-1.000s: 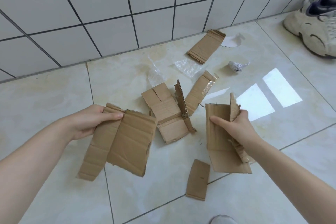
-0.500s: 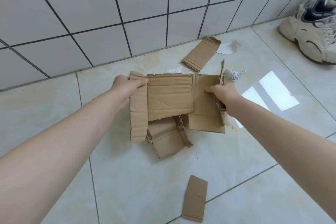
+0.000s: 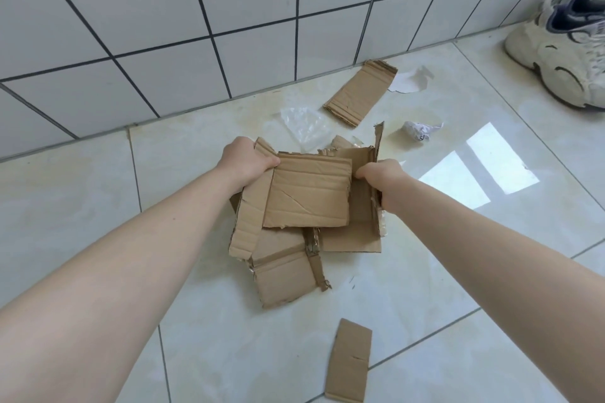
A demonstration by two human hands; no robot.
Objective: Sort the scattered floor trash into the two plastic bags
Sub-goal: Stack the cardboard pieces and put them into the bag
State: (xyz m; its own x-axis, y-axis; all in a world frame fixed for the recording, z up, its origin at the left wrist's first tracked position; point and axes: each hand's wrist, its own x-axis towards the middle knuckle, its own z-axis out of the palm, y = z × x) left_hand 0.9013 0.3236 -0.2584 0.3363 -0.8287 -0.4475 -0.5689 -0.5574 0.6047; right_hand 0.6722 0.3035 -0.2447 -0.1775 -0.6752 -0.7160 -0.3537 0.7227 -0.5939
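Nearest, at the floor's near edge, lies a small cardboard strip. Beyond it a folded cardboard piece rests on the tiles. Above that, the left hand grips a torn cardboard sheet, fingers curled over its top edge, overlapping the cardboard panel pinched by the right hand. Farther off lie clear plastic film, crumpled paper, a corrugated flap and a white scrap near the wall; a sneaker sits at the far right corner.
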